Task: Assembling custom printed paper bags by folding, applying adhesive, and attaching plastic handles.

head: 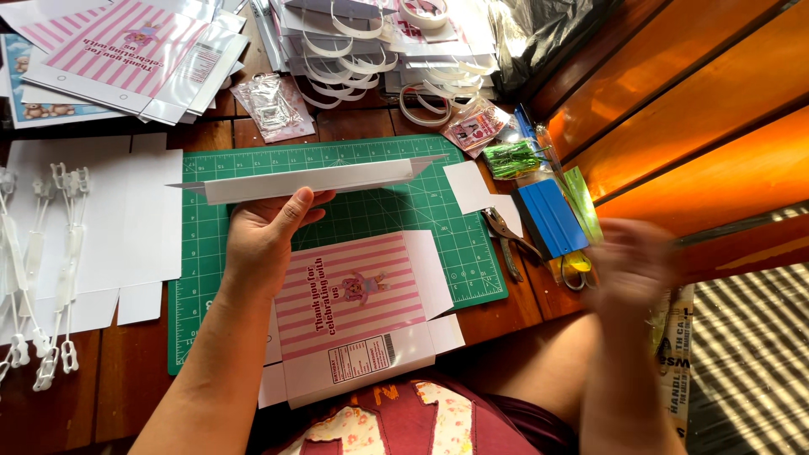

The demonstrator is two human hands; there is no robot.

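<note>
step in hand: folding a flat pink-striped box blank (354, 299); by the look of it, its far panel is being creased upward along a fold line.
box blank: lies printed side up on the green cutting mat (253, 173), its near edge hanging over the desk (126, 379) edge toward the person's lap; side flaps spread flat.
raised panel: a long white flap (308, 179) standing tilted above the mat, seen nearly edge-on.
left hand (268, 232): fingers closed up against the raised flap, thumb beneath, pinching or propping it; the exact grip is hidden behind the card.
right hand (632, 265): blurred, off to the right past the mat, apart from the blank; whether it holds anything cannot be told.
next move, judged: needs the flap pressed crisp along its crease, then the side flaps brought up; a second hand on the card would steady it.
around: blue block (549, 217) and metal pliers (504, 236) just right of the mat; stacks of flat printed blanks (126, 55) at the far left; white plastic handles (50, 270) on the left.
in the way: loose white paper piece (468, 185) on the mat's right edge, near the flap's end.
</note>
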